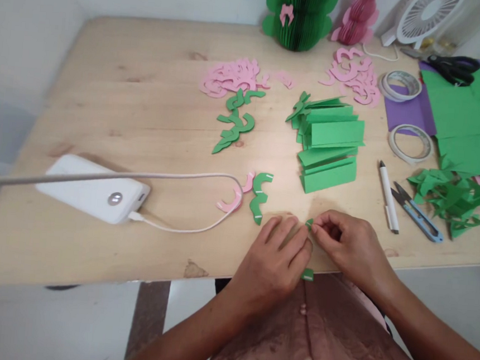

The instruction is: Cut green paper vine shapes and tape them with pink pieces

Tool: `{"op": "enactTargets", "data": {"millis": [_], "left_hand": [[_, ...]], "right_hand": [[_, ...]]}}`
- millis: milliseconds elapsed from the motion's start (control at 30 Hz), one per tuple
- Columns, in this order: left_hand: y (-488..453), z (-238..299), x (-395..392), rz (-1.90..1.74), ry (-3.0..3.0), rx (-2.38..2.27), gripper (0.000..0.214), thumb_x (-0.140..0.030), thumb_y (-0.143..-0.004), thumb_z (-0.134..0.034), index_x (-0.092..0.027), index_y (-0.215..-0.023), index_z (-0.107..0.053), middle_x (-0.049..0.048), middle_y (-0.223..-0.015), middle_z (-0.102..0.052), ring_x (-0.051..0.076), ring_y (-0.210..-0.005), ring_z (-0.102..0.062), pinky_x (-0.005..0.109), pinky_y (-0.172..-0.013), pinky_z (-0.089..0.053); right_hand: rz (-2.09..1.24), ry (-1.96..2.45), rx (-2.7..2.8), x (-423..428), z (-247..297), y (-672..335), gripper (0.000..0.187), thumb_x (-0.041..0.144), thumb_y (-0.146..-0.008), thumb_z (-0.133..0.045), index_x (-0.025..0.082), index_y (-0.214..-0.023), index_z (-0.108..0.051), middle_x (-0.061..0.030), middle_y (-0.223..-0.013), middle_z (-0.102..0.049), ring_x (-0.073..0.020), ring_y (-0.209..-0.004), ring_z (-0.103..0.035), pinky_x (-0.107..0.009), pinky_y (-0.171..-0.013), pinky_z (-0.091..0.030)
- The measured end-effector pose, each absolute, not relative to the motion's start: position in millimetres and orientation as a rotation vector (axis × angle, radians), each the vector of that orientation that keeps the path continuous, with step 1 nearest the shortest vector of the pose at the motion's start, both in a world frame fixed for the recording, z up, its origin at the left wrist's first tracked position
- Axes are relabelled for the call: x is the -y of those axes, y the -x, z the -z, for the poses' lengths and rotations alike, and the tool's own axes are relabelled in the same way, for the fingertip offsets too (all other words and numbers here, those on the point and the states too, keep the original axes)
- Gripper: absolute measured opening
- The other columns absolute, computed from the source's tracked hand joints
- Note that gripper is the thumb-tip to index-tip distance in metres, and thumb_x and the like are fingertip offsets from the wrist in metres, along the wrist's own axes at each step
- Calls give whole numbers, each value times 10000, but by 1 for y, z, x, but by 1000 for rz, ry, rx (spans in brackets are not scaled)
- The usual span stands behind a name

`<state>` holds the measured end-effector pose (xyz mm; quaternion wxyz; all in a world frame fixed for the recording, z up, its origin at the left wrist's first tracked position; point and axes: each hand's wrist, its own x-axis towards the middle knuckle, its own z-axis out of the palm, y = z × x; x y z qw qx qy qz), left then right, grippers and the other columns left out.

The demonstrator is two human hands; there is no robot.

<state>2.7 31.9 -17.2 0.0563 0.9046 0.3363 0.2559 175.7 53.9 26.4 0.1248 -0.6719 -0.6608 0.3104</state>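
The small green paper cut-out (pixel 307 274) lies near-to-far at the pale wooden table (pixel 124 108)'s near edge, held under the closed left hand (pixel 277 256), its far tip pinched by the right hand (pixel 346 245).

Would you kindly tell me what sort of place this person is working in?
Probably a home craft corner: a wooden table strewn with green cut-outs and pink cut-outs, a tape roll, scissors and a paper cactus. The left hand and right hand pinch a green paper piece.
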Motion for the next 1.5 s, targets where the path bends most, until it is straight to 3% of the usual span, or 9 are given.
{"op": "enactTargets", "data": {"millis": [1500], "left_hand": [[-1,18,-32,-766,-2742,-994,218,-150,-927,-480,-91,-1073,-630,142,-1229,-624,288,-1155,-547,486,-974,-444]], "right_hand": [[-766,1992,2068,-53,-23,-176,144,257,-817,-545,198,-702,-611,-2,-614,-632,-136,-551,-551,-245,-546,-367]]}}
